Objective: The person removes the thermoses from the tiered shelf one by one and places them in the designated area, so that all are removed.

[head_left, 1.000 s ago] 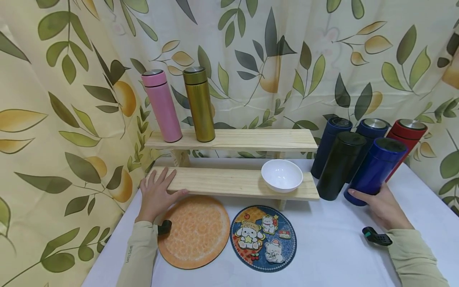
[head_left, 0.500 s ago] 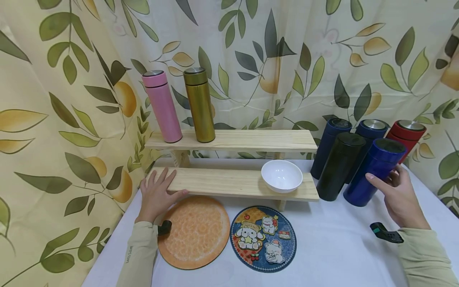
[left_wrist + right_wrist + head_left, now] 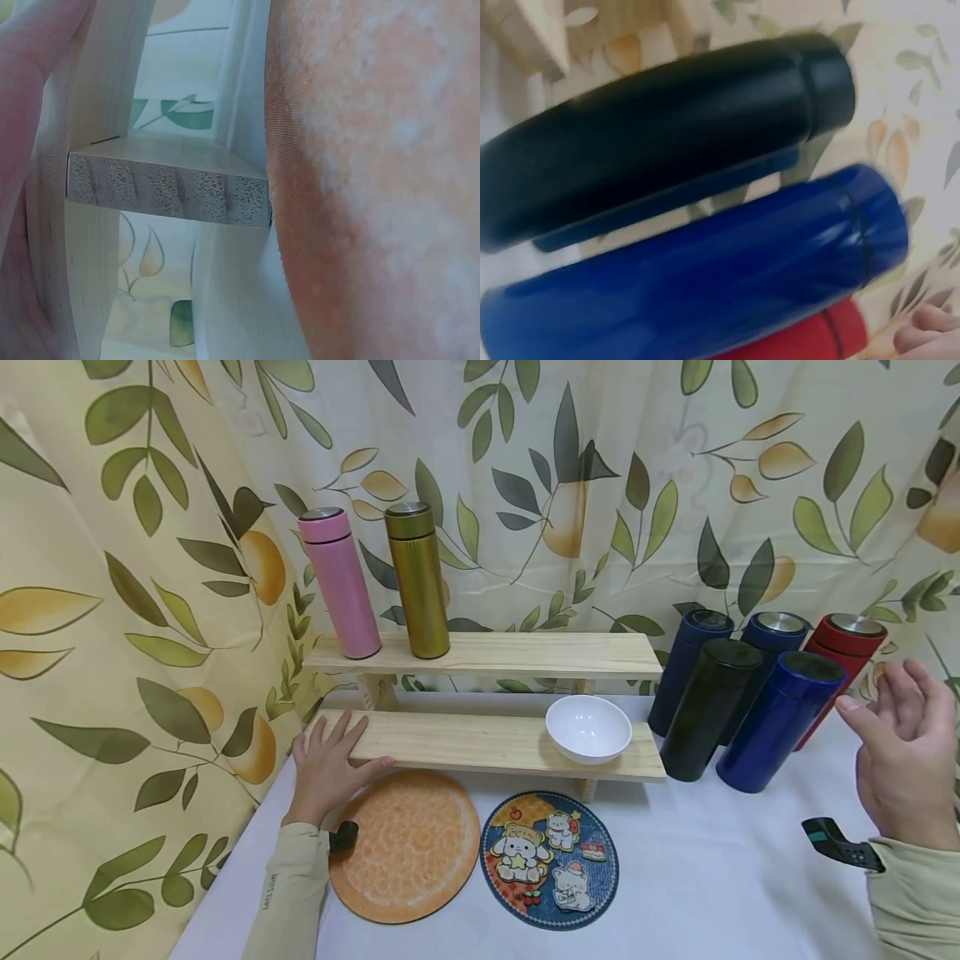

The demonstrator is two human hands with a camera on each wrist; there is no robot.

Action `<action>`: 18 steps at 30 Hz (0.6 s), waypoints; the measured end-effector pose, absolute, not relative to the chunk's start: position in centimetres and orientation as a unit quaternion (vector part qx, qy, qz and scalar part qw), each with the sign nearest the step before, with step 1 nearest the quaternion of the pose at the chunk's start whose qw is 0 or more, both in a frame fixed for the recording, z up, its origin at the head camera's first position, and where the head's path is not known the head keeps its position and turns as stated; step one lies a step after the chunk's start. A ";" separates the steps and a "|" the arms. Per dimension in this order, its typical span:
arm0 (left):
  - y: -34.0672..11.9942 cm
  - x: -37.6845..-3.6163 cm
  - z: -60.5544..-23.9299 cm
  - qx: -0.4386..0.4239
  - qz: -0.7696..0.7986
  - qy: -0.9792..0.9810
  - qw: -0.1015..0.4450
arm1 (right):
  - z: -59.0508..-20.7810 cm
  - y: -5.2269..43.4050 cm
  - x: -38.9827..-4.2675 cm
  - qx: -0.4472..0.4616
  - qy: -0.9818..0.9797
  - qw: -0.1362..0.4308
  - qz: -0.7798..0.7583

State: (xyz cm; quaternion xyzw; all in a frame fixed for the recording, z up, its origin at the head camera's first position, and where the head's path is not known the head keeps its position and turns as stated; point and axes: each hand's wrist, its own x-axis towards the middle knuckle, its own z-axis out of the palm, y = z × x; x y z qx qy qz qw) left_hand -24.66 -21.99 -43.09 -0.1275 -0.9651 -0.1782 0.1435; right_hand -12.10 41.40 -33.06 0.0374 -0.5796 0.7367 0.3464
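My left hand (image 3: 326, 768) rests with spread fingers on the left end of the lower plank (image 3: 450, 739) of a two-tier wooden shelf. The left wrist view shows the plank and its wooden support (image 3: 169, 187) close up. My right hand (image 3: 907, 760) is in the air at the right, fingers loosely bent, holding nothing. It is nearest the red thermos flask (image 3: 843, 647) and the bright blue thermos flask (image 3: 783, 718). Beside these stand a black thermos flask (image 3: 708, 710) and two dark blue ones. Only fingertips (image 3: 926, 330) of that hand show in the right wrist view.
A pink flask (image 3: 341, 585) and a gold flask (image 3: 418, 581) stand on the upper plank (image 3: 525, 652). A white bowl (image 3: 588, 727) sits on the lower plank's right part. An orange round mat (image 3: 405, 852) and a cartoon-patterned mat (image 3: 517, 893) lie in front. Leaf-patterned curtains hang behind.
My right hand has let go of the bright blue flask and moved right, away from it. The flask stands in the same place. My left hand has stayed on the plank.
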 end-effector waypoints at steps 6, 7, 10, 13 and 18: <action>-22.2 -24.7 -43.3 -0.124 -0.174 -0.966 0.144 | -31.3 39.4 -11.5 0.049 -0.571 0.389 0.721; -22.2 -24.7 -43.2 -0.125 -0.176 -0.966 0.145 | -31.1 39.0 -11.4 0.050 -0.574 0.392 0.718; -22.1 -24.7 -43.2 -0.127 -0.179 -0.964 0.149 | -30.6 37.9 -11.0 0.062 -0.579 0.397 0.710; -22.1 -24.7 -43.2 -0.128 -0.180 -0.964 0.150 | -30.3 36.9 -10.7 0.092 -0.577 0.400 0.706; -22.0 -24.7 -43.2 -0.126 -0.176 -0.966 0.142 | -30.2 35.5 -10.3 0.143 -0.572 0.385 0.710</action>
